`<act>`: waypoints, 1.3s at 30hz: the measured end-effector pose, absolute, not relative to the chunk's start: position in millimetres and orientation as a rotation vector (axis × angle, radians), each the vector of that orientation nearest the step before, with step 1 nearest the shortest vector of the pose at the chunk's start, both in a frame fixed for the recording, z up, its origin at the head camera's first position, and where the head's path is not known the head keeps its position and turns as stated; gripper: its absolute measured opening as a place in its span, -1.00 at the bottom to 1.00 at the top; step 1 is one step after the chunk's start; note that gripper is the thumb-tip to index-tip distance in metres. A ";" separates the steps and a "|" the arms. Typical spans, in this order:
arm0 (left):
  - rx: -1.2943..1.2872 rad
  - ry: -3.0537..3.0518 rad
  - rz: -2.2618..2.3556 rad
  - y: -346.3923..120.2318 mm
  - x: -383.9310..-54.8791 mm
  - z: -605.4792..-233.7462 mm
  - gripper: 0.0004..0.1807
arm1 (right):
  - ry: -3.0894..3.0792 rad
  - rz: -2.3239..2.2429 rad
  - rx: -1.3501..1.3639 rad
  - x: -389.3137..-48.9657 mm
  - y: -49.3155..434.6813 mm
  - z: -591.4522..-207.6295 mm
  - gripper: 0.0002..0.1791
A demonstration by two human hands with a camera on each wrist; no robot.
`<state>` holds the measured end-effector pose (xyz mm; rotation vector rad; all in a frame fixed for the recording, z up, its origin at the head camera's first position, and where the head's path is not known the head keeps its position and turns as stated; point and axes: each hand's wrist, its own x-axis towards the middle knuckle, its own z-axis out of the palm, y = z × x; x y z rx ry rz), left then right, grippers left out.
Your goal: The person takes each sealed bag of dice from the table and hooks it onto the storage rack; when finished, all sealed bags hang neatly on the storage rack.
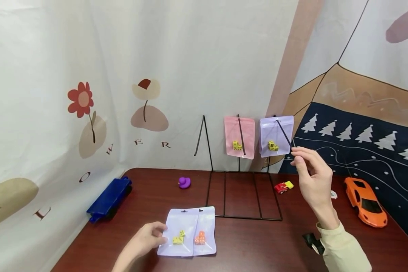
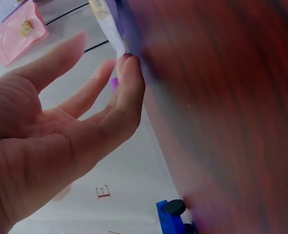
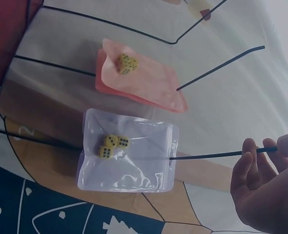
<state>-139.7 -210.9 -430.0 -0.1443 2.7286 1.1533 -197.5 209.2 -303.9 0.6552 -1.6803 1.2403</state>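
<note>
My left hand (image 1: 145,238) is at the left edge of a pale purple pouch (image 1: 171,221). Its fingertips touch that edge, and the thumb stands apart from the bag in the left wrist view. The pouch holds yellow dice and overlaps another pale purple pouch (image 1: 209,221) with orange dice. My right hand (image 1: 315,177) has its fingers about the tip of a black hook (image 3: 207,156) on the wire rack (image 1: 247,218). On that hook hangs a purple pouch (image 3: 144,170) with yellow dice. A pink pouch (image 1: 239,128), also with yellow dice, hangs on the middle hook.
The rack's left hook (image 1: 207,143) carries no pouch. A purple duck (image 1: 184,183) sits left of the rack, a blue toy (image 1: 109,198) farther left. To the right are a small red-and-yellow toy car (image 1: 283,187) and an orange toy car (image 1: 365,202).
</note>
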 end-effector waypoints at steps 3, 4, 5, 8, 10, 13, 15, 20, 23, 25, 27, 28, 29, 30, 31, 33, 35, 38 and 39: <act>-0.087 2.752 1.231 -212.5 -139.7 -431.2 -0.73 | -1.682 1.240 0.660 -197.9 209.2 -303.7 -0.79; -0.064 2.762 1.264 -212.9 -139.8 -431.9 -0.73 | -1.683 1.240 0.661 -197.8 209.1 -303.5 -0.79; -0.045 2.766 1.292 -213.3 -140.0 -432.5 -0.72 | -1.685 1.238 0.660 -197.5 208.9 -303.2 -0.80; -0.021 2.759 1.339 -214.0 -141.4 -434.1 -0.70 | -1.690 1.233 0.658 -196.1 208.3 -301.8 -0.81; -0.013 2.758 1.353 -214.5 -141.8 -434.8 -0.69 | -1.694 1.226 0.651 -194.8 207.6 -301.0 -0.82; 0.012 2.775 1.360 -214.6 -140.5 -434.6 -0.67 | -1.696 1.217 0.641 -193.3 206.9 -300.3 -0.84; 0.040 2.793 1.366 -214.6 -139.1 -434.3 -0.66 | -1.695 1.210 0.635 -192.9 206.5 -300.5 -0.84; 0.081 2.835 1.416 -212.4 -136.4 -432.9 -0.64 | -1.683 1.195 0.633 -193.5 206.4 -301.3 -0.85; 0.098 2.857 1.464 -210.4 -136.4 -431.7 -0.63 | -1.677 1.192 0.638 -194.1 206.6 -301.7 -0.86; 0.107 2.874 1.492 -209.1 -136.9 -430.7 -0.63 | -1.675 1.198 0.645 -194.5 206.8 -301.7 -0.85; 0.112 2.887 1.520 -207.7 -137.3 -429.4 -0.63 | -1.675 1.205 0.652 -194.9 206.8 -301.6 -0.85; 0.116 2.893 1.533 -207.1 -137.2 -428.4 -0.63 | -1.675 1.207 0.655 -195.0 206.9 -301.5 -0.85; 0.125 2.899 1.546 -206.4 -137.1 -427.5 -0.63 | -1.674 1.210 0.659 -195.2 207.0 -301.4 -0.85; 0.133 2.901 1.565 -205.7 -136.8 -426.5 -0.63 | -1.673 1.213 0.663 -195.4 207.1 -301.4 -0.84; 0.139 2.903 1.582 -205.2 -136.4 -425.6 -0.63 | -1.672 1.213 0.665 -195.7 207.2 -301.5 -0.84; 0.153 2.901 1.634 -204.2 -135.7 -423.9 -0.62 | -1.668 1.216 0.672 -196.4 207.5 -301.9 -0.84; 0.153 2.888 1.698 -202.8 -134.9 -421.3 -0.61 | -1.664 1.218 0.677 -197.0 208.0 -302.6 -0.83; 0.183 2.868 1.809 -200.4 -133.7 -416.5 -0.62 | -1.664 1.221 0.678 -197.6 209.4 -303.4 -0.83; 0.208 2.865 1.843 -199.4 -133.2 -414.8 -0.63 | -1.665 1.221 0.677 -197.6 210.0 -303.5 -0.83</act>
